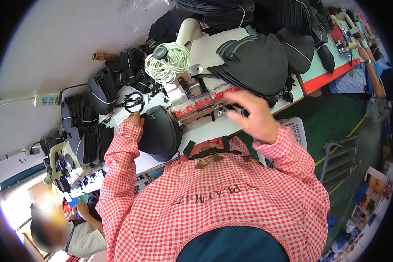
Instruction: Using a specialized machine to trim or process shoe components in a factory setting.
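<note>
My left hand (134,118) is at the far left edge of a stack of dark, rounded flat pieces (161,135), close to black-handled scissors (133,101). Its fingers look curled, and a bit of something orange (142,122) shows beside them; what it is I cannot make out. Slightly blurred, my right hand (257,120) hovers open with fingers apart, in front of the sewing machine (196,89). Nothing shows in it. Behind it, a fanned pile of similar dark pieces (260,63) lies on the table, right of the machine.
A coil of pale cord (168,63) sits on the machine. Tied bundles of dark pieces (89,142) stand along the left and the back. A white plastic crate (294,131) is below the table's front edge. Other people work at left and at far right (367,56).
</note>
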`<move>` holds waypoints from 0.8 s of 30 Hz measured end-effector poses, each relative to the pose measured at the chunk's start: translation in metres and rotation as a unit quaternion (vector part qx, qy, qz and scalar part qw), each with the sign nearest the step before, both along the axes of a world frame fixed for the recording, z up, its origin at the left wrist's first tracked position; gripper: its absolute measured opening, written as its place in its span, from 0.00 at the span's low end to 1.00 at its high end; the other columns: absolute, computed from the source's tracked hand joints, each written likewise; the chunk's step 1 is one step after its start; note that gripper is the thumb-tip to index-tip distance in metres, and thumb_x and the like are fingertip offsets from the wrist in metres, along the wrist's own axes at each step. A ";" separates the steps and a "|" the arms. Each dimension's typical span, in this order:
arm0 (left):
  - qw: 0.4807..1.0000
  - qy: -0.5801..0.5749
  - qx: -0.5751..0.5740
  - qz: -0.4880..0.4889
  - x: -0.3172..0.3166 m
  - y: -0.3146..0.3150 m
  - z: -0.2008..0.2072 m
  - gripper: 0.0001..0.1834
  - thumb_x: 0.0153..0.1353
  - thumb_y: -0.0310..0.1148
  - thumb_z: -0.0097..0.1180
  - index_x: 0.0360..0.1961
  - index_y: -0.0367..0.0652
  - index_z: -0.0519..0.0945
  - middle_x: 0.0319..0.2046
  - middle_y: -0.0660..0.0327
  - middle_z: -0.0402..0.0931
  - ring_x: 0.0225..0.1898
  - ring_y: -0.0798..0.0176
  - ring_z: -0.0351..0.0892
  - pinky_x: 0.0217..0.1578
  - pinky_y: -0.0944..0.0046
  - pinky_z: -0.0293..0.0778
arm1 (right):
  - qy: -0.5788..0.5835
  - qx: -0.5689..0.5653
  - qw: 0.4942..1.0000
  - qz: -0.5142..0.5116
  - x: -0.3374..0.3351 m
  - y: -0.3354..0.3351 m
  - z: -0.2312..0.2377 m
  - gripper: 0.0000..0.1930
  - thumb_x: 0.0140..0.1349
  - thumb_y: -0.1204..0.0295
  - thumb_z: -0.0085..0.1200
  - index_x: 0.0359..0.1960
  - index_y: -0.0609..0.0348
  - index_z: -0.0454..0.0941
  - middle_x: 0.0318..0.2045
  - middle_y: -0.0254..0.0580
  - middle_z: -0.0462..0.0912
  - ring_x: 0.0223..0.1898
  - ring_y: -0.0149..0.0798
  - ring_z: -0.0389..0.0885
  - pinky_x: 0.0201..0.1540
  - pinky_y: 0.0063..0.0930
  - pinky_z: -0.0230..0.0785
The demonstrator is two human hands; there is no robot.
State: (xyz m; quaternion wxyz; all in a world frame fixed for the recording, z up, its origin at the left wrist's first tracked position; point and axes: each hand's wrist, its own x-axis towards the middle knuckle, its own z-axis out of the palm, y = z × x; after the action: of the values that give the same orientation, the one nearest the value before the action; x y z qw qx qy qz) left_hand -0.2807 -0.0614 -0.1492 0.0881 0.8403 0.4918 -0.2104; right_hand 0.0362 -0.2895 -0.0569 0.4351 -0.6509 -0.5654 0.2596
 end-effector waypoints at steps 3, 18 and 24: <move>0.963 -0.056 -0.247 -0.089 0.031 -0.005 0.040 0.14 0.57 0.35 0.53 0.40 0.37 0.77 0.36 0.49 0.78 0.41 0.52 0.77 0.41 0.58 0.72 | 0.224 -0.191 0.949 0.116 -0.018 0.009 -0.012 0.27 0.48 0.73 0.60 0.53 0.63 0.69 0.49 0.51 0.74 0.51 0.40 0.74 0.54 0.32 0.64; 0.963 -0.178 -0.201 -0.009 0.114 -0.019 0.022 0.17 0.60 0.38 0.45 0.42 0.37 0.76 0.28 0.49 0.78 0.29 0.55 0.78 0.28 0.60 0.73 | 0.403 -0.251 0.880 0.000 -0.032 0.047 -0.106 0.12 0.52 0.74 0.54 0.35 0.72 0.77 0.28 0.41 0.81 0.28 0.30 0.77 0.34 0.23 0.70; 0.945 -0.230 -0.234 -0.019 0.144 -0.014 0.037 0.18 0.59 0.40 0.45 0.40 0.36 0.77 0.29 0.52 0.79 0.30 0.54 0.79 0.34 0.58 0.73 | 0.507 -0.351 0.787 0.033 -0.035 0.011 -0.059 0.16 0.60 0.65 0.49 0.42 0.66 0.72 0.31 0.45 0.80 0.20 0.32 0.79 0.14 0.17 0.67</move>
State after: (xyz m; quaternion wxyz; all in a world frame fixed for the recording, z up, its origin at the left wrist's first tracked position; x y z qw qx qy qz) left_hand -0.1363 -0.0751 -0.1118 0.3887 0.8308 0.3791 -0.1221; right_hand 0.0010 -0.2789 -0.1159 0.3917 -0.5147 -0.1542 0.7469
